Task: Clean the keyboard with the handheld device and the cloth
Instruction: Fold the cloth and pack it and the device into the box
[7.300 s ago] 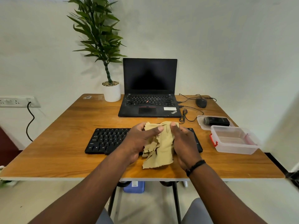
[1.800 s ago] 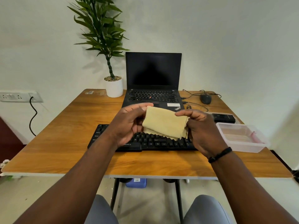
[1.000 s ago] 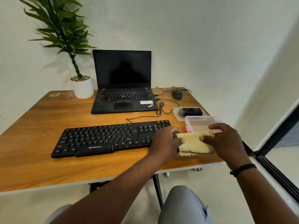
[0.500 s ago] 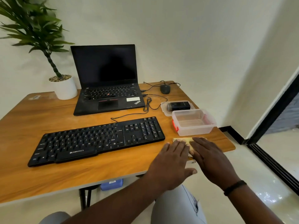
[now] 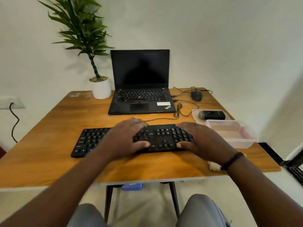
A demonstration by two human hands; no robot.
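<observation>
Head view: the flat black plastic keyboard (image 5: 131,139) lies mid-desk, near the front edge, with the left hand (image 5: 126,138) and right hand (image 5: 199,140) gripping its right half, fingers over the far edge and thumbs at the near one. The folded yellow cloth (image 5: 213,166) lies just beside the right wrist, released. The black handheld device (image 5: 211,115) rests untouched on a clear lid. Wiping looks finished; I'd guess only tidying remains.

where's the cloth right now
In the head view the cloth lies folded on the table near its front right edge, mostly hidden under the right wrist, in front of the clear plastic box.
</observation>
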